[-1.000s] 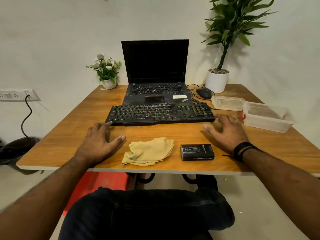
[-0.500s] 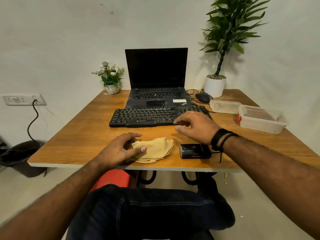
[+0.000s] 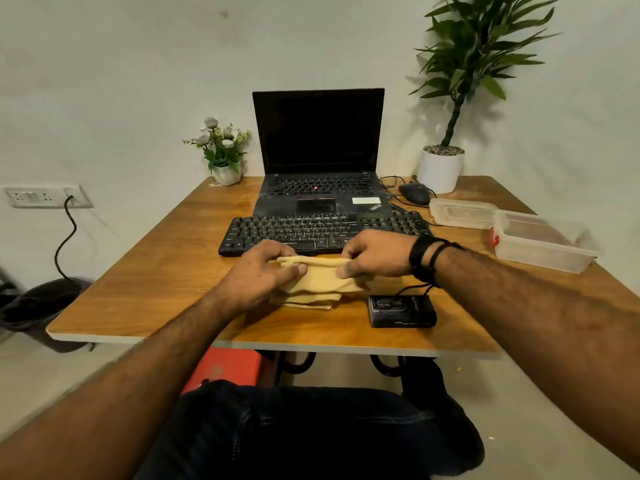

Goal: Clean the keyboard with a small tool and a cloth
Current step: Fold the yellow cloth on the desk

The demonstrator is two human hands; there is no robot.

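Your left hand (image 3: 258,275) and right hand (image 3: 375,256) each pinch an end of the soft yellow cloth (image 3: 320,280), hiding its upper corners; its folded lower layers sag onto the wooden table (image 3: 145,271), just near of the black keyboard (image 3: 322,230). Your knuckles cover the keyboard's near edge. The small black boxy case (image 3: 401,310) lies right of the cloth, its markings unreadable.

Even, soft indoor light, moderately bright. The potted plant (image 3: 474,53) casts a faint, diffuse shadow on the wall (image 3: 121,81) behind it; the hands darken the table (image 3: 145,271) just beneath them. No strong glare. Wide-angle distortion bends the table edges and stretches the forearms; fine detail is slightly soft throughout.
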